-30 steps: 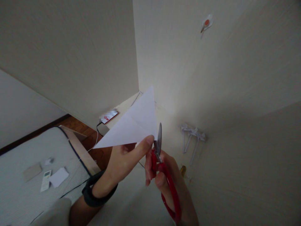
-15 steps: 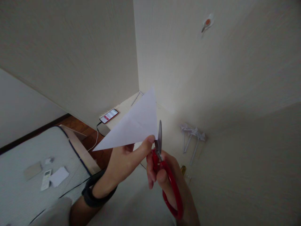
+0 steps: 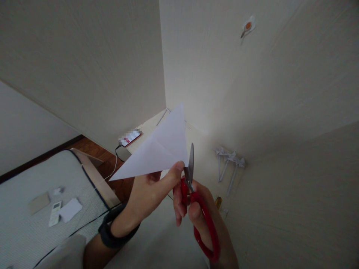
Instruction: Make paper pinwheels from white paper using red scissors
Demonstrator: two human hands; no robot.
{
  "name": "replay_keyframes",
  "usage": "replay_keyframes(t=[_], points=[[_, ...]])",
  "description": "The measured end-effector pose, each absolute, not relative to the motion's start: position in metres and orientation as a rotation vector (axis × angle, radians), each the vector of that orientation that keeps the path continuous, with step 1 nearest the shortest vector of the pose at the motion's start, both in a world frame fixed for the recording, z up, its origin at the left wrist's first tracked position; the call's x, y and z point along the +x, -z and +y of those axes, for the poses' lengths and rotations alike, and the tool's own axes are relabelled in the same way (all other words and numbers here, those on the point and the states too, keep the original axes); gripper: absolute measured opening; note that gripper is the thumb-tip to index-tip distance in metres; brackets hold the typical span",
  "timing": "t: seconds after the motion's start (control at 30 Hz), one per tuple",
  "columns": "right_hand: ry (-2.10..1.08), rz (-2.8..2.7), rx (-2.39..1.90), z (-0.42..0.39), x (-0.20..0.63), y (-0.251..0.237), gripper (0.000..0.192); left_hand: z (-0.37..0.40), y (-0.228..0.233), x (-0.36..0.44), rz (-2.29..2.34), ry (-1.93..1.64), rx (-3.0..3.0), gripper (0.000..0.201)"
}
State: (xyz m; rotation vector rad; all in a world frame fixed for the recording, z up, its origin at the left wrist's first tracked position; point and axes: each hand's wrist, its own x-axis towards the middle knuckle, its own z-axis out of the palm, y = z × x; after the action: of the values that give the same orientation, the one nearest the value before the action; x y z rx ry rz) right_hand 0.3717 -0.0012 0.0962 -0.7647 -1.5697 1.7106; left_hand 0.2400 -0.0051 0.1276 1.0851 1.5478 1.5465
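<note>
Below a pale wall corner [image 3: 163, 74], a white paper triangle [image 3: 159, 147] at the red-handled scissors [image 3: 209, 216]

Nearest the wearer, a light cloth sleeve [image 3: 68, 252] lies at the lower left; just beyond it, a thick, dark wristband [image 3: 105, 233] circles the wrist. The right hand [image 3: 197, 218] grips the scissors, its thumb through one smooth, rounded loop; the grey metal blades stand slightly parted. The left hand [image 3: 148, 198] pinches the white paper triangle near its right-hand corner, thumb on top; the sheet is smooth, flat and straight-edged, faintly creased, and held aloft with that corner at the blades; whether they have cut in, I cannot tell.

Past the hands, a pale tabletop [image 3: 202, 155] bears a phone [image 3: 131, 138] with a lit screen and a cable [image 3: 116, 164]; to the right are several folded-paper pinwheels [image 3: 230, 157] with thin, straight stems, and a small, gold-coloured object [image 3: 218, 202], half hidden by the arm.

Off to the left, a ribbed, dark-edged mattress [image 3: 22, 190] carries a white remote [image 3: 55, 214], white sheets [image 3: 71, 210], a grey-beige flat piece [image 3: 38, 203] and a crumpled scrap [image 3: 58, 191]; brown wood-grain flooring [image 3: 106, 157] shows behind; highest up, a hook [image 3: 248, 26] with an orange disc is fixed to the finely streaked wall.
</note>
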Motion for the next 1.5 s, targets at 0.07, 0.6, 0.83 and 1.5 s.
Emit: replay_keyframes(t=[0.07,0.6,0.83,1.5], points=[[-1.688,-1.572,-0.801,-0.002,0.372,-0.098,0.053,-0.006,-0.128,0.240,1.571,-1.534,1.087,0.024],[-1.649,-1.534,-0.909,0.001,0.364,-0.104,0.062,-0.005,-0.132,0.242,1.604,-1.545,1.100,0.023],[-1.672,-1.532,-0.910,0.003,0.363,-0.106,0.063,-0.004,-0.136,0.244,1.649,-1.588,1.059,0.012],[-1.710,-1.545,-0.975,0.004,0.361,-0.109,0.063,-0.003,-0.141,0.246,1.745,-1.571,0.963,0.016]])
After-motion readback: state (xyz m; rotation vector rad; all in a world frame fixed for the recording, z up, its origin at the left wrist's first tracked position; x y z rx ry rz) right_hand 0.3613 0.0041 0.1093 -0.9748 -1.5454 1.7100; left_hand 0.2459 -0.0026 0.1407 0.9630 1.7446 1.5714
